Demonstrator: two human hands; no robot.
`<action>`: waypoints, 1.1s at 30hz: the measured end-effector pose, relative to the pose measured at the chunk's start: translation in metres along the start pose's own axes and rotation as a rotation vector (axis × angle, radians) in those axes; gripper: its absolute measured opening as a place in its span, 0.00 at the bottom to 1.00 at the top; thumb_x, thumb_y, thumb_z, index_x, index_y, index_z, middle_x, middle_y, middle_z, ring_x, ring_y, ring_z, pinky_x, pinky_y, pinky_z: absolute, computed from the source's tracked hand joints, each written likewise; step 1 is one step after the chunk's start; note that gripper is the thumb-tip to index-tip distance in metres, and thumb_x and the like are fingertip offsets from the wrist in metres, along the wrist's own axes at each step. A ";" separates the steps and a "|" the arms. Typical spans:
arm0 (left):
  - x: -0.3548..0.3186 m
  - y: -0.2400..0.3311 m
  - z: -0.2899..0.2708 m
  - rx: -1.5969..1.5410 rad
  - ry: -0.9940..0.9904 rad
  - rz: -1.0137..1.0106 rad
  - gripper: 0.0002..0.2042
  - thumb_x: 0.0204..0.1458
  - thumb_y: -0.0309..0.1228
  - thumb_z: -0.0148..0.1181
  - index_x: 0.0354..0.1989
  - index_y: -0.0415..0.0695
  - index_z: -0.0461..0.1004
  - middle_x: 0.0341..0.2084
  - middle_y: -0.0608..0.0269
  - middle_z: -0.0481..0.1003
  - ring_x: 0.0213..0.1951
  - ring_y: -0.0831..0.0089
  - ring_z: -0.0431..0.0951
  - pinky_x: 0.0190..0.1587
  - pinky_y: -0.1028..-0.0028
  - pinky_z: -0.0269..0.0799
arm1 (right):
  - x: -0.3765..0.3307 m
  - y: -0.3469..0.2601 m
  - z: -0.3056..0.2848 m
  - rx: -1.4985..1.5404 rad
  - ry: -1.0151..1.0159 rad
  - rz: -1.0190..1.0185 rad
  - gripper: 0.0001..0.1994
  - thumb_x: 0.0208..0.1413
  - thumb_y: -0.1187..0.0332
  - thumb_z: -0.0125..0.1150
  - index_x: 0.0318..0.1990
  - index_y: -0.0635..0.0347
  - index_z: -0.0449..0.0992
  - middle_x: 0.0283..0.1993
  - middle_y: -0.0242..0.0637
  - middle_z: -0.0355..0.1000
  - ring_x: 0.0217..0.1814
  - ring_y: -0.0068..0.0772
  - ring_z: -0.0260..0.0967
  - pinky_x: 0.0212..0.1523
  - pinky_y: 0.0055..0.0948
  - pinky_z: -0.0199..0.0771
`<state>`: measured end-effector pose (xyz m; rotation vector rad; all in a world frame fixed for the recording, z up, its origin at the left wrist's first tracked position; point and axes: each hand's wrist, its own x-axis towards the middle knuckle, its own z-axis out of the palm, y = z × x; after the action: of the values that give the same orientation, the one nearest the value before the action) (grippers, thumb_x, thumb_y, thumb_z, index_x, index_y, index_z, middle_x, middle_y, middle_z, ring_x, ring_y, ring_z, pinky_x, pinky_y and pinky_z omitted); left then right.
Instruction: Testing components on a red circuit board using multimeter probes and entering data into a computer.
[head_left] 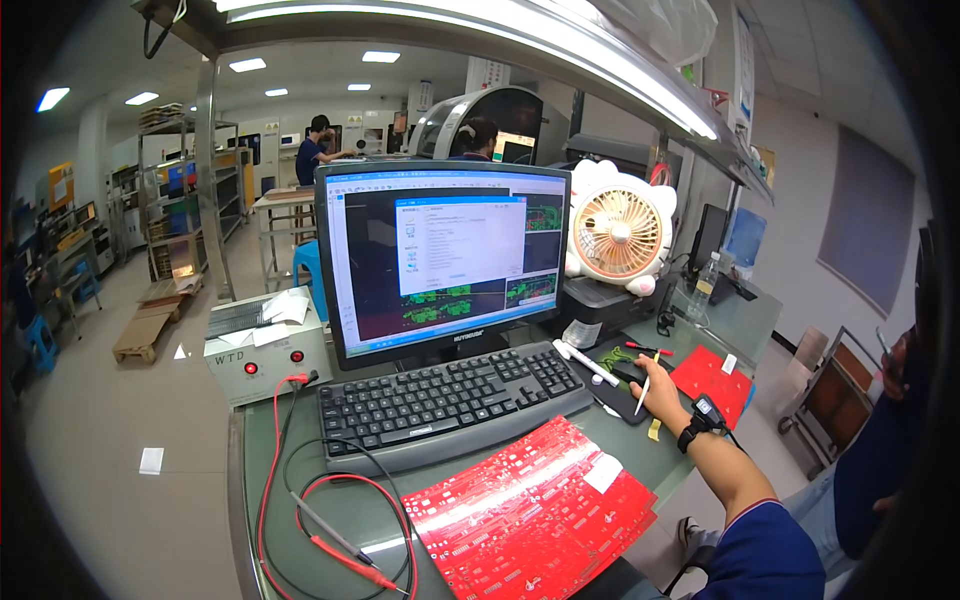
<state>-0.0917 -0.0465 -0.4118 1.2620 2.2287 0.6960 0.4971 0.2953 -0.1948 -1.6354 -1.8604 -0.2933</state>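
My right hand (662, 392) is at the right of the desk, its fingers closed round a slim white pen (644, 388). It rests by the edge of a black mouse pad (622, 402), beside a dark mouse (627, 371). A black strap with a small device is on that wrist. Nearer to me lies a large red printed circuit board (530, 515) with a white label. Behind it stands a black keyboard (450, 400), below a monitor (445, 260) showing a file window over green board layouts. My left hand is out of view.
Red and black test leads (340, 540) coil left of the board, by a grey tester box (265, 355). A lit cat-shaped fan (618, 235), a bottle (703, 290) and another red board (712, 385) are at the right. A person (885, 450) stands close on the right.
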 end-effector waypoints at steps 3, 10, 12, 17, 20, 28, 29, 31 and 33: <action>0.000 0.002 -0.001 0.005 -0.004 0.002 0.23 0.53 0.45 0.52 0.50 0.40 0.69 0.44 0.50 0.74 0.45 0.57 0.74 0.47 0.63 0.70 | -0.001 0.000 0.000 0.015 0.009 0.005 0.27 0.45 0.67 0.65 0.54 0.55 0.63 0.53 0.45 0.68 0.55 0.50 0.65 0.53 0.40 0.66; 0.002 0.010 -0.001 0.017 -0.016 0.011 0.22 0.53 0.44 0.52 0.50 0.40 0.69 0.43 0.51 0.74 0.45 0.57 0.74 0.47 0.64 0.71 | 0.000 0.002 0.002 0.000 0.024 -0.026 0.27 0.45 0.67 0.64 0.55 0.55 0.63 0.52 0.44 0.68 0.55 0.49 0.65 0.53 0.40 0.66; 0.003 0.011 0.000 0.019 -0.022 0.013 0.22 0.53 0.44 0.52 0.50 0.40 0.69 0.43 0.51 0.74 0.45 0.58 0.74 0.47 0.64 0.71 | -0.001 0.000 0.001 0.016 0.019 -0.008 0.27 0.45 0.68 0.64 0.55 0.55 0.63 0.52 0.44 0.68 0.55 0.49 0.65 0.53 0.40 0.66; 0.002 0.015 0.000 0.023 -0.029 0.016 0.22 0.53 0.44 0.52 0.50 0.40 0.69 0.43 0.51 0.74 0.44 0.58 0.74 0.46 0.64 0.71 | 0.000 0.004 0.002 0.030 0.011 -0.007 0.27 0.45 0.68 0.65 0.55 0.54 0.63 0.52 0.44 0.68 0.55 0.49 0.64 0.54 0.40 0.66; 0.004 0.016 0.001 0.024 -0.030 0.021 0.22 0.53 0.44 0.53 0.50 0.40 0.69 0.43 0.51 0.74 0.44 0.58 0.74 0.46 0.65 0.71 | 0.000 0.004 0.003 0.004 0.015 -0.017 0.27 0.45 0.68 0.65 0.55 0.55 0.63 0.52 0.44 0.68 0.55 0.49 0.64 0.54 0.40 0.66; 0.002 0.019 0.001 0.026 -0.036 0.024 0.21 0.53 0.43 0.53 0.49 0.40 0.69 0.43 0.52 0.74 0.44 0.59 0.74 0.46 0.65 0.71 | 0.001 0.005 0.005 0.015 0.020 -0.022 0.29 0.45 0.68 0.65 0.57 0.55 0.62 0.50 0.44 0.68 0.54 0.48 0.65 0.53 0.40 0.66; 0.001 0.020 0.001 0.024 -0.036 0.027 0.21 0.53 0.43 0.53 0.49 0.40 0.69 0.43 0.52 0.74 0.44 0.60 0.74 0.46 0.65 0.71 | 0.001 0.004 0.003 0.020 0.021 -0.025 0.29 0.45 0.68 0.65 0.57 0.55 0.62 0.50 0.44 0.68 0.54 0.48 0.65 0.53 0.40 0.66; 0.000 0.020 0.000 0.023 -0.034 0.022 0.21 0.53 0.43 0.53 0.49 0.40 0.69 0.43 0.52 0.74 0.44 0.60 0.74 0.46 0.65 0.71 | -0.001 0.001 0.001 0.031 0.021 0.001 0.29 0.44 0.69 0.65 0.57 0.55 0.62 0.51 0.44 0.68 0.55 0.48 0.65 0.54 0.40 0.66; -0.001 0.020 0.002 0.024 -0.036 0.023 0.21 0.53 0.43 0.53 0.49 0.40 0.69 0.42 0.52 0.74 0.44 0.60 0.74 0.46 0.66 0.71 | -0.001 0.000 -0.001 0.037 0.029 -0.006 0.29 0.44 0.69 0.65 0.56 0.55 0.62 0.51 0.44 0.68 0.55 0.49 0.65 0.54 0.40 0.66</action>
<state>-0.0771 -0.0379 -0.4005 1.3034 2.2030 0.6519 0.4968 0.2940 -0.1950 -1.5935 -1.8389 -0.2822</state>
